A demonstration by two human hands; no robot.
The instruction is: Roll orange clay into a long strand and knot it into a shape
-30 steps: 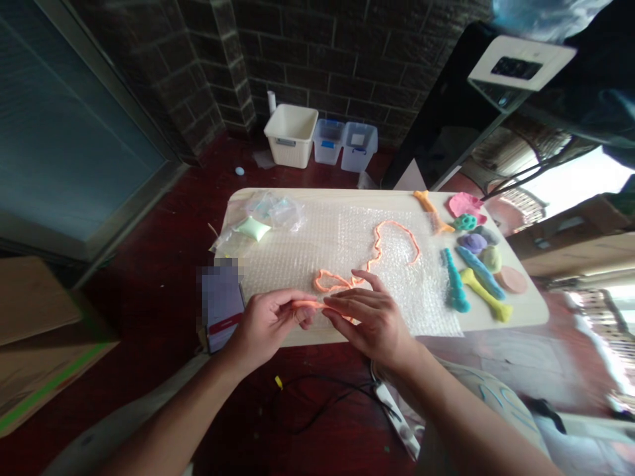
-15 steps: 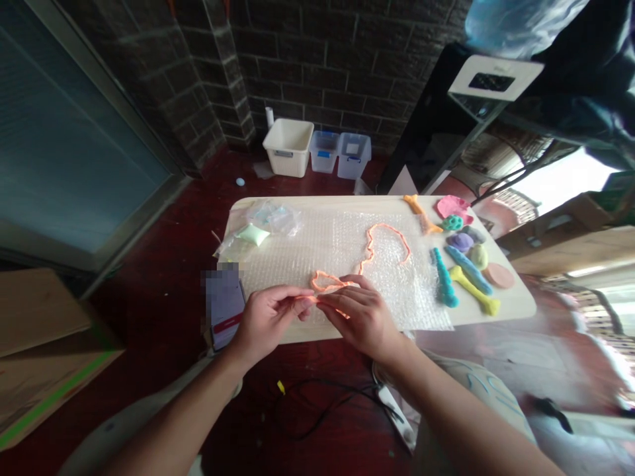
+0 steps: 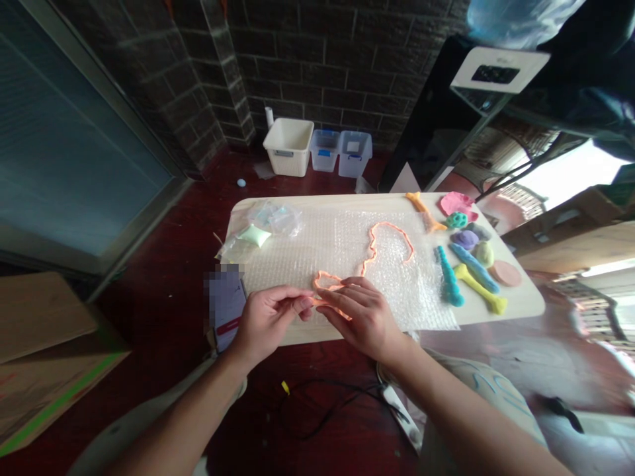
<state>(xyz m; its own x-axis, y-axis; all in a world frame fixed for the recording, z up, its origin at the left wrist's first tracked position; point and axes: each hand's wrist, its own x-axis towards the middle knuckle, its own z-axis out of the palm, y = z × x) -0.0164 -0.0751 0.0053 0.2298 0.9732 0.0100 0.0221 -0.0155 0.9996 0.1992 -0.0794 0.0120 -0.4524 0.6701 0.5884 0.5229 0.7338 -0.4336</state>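
Observation:
A long, thin orange clay strand [image 3: 373,246] lies in curves on the bubble wrap [image 3: 307,231], with a loop close to my hands. My left hand [image 3: 272,318] pinches one end of it between thumb and fingertips, over the table's near edge. Right beside it, my right hand [image 3: 361,314] has its fingers closed over the strand, thumb below, and part of the loop is hidden under them. Both hands' fingertips are nearly touching.
Several coloured clay shapes stand along the table's right side, among them a teal tapered piece [image 3: 449,277] and a yellow bone shape [image 3: 481,289]. Plastic bags and a pale green packet [image 3: 254,235] lie at the left. Bins [image 3: 289,149] stand by the wall.
The hands hold nearly the same pose on the strand; the left thumb has shifted slightly. The view has turned a little, so the table's right side appears farther right.

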